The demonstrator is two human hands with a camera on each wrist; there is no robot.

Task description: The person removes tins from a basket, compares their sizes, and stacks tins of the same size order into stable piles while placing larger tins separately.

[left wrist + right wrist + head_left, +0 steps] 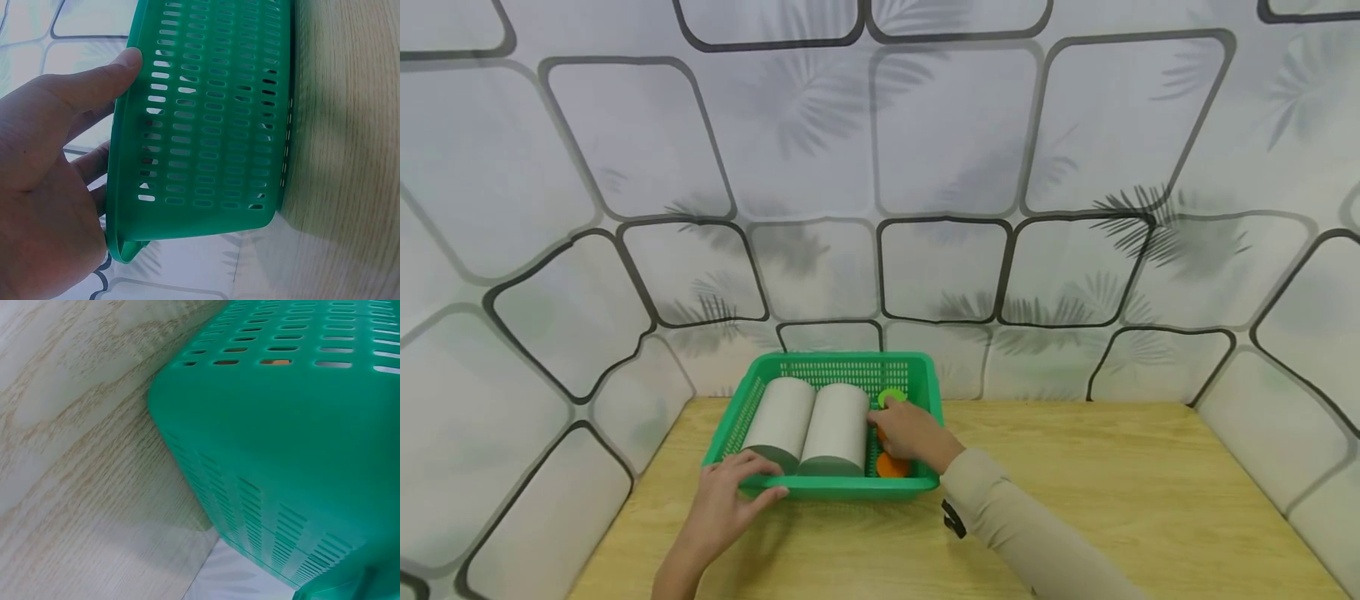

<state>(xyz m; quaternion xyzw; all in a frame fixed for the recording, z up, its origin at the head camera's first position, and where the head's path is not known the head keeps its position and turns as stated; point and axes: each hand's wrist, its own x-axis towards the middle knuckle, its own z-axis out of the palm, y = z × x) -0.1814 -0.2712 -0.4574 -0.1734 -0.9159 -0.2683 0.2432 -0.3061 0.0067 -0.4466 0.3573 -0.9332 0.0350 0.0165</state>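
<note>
A green plastic basket with slotted walls stands on the table. Inside it, two thick white rolls lie side by side. My left hand grips the rim at the front left corner; in the left wrist view its thumb lies on the outer side, the other fingers behind the rim. My right hand reaches into the basket's right side, fingers pointing down beside the second roll. Around it show a bright green piece and a round orange piece. I cannot tell whether its fingertips hold anything.
The pale wooden table extends to the right of the basket. Behind it and at both sides hangs a patterned cloth, close to the basket's back edge. A long beige sleeve covers the right arm.
</note>
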